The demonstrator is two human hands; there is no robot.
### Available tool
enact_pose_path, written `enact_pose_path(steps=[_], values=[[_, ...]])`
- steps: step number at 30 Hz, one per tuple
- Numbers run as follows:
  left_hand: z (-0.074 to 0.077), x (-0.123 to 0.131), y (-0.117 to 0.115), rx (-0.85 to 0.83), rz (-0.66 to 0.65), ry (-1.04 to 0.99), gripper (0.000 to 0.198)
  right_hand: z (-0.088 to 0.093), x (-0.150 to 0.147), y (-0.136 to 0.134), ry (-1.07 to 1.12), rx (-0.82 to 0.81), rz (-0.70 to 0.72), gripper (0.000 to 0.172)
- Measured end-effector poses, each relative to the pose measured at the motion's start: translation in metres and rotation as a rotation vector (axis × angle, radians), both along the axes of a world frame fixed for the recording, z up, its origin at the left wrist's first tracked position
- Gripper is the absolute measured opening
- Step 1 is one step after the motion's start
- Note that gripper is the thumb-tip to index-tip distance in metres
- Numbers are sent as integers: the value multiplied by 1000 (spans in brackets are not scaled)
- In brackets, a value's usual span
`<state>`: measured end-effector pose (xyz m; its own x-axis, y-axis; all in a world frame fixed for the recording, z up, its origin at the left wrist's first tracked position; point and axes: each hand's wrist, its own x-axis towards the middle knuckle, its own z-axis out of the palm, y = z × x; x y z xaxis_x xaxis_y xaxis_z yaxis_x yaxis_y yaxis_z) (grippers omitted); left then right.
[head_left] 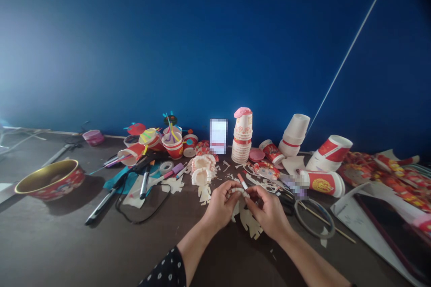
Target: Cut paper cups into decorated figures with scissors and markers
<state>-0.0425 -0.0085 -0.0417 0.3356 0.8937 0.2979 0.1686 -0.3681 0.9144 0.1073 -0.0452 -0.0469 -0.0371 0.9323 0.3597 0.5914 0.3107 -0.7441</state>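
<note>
Both my hands meet over the dark table near its middle. My left hand (220, 204) pinches the top of a cream paper cut-out figure (251, 224) that lies under my fingers. My right hand (267, 210) is closed round a red-tipped marker pen (242, 181), its tip end pointing up and away from me, and rests on the same paper figure. A second paper figure (204, 193) lies just left of my left hand.
Stacked red-and-white paper cups (241, 141) stand behind my hands, more cups (325, 183) lie to the right. Scissors and a ring (311, 217) lie right of my right hand. A gold-lined red bowl (49, 179) sits far left. Pens, a cable and tape (165, 167) clutter the left middle.
</note>
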Motion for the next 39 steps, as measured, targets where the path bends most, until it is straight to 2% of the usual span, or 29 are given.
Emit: enact_pose_path(steps=[15, 26, 39], values=[[0, -1, 2, -9, -39, -5, 20, -1, 0, -1, 26, 18, 15, 14], [-1, -1, 1, 11, -44, 6, 16, 3, -1, -1, 12, 61, 30, 19], [3, -1, -1, -5, -62, -10, 16, 0, -1, -1, 49, -3, 4, 16]])
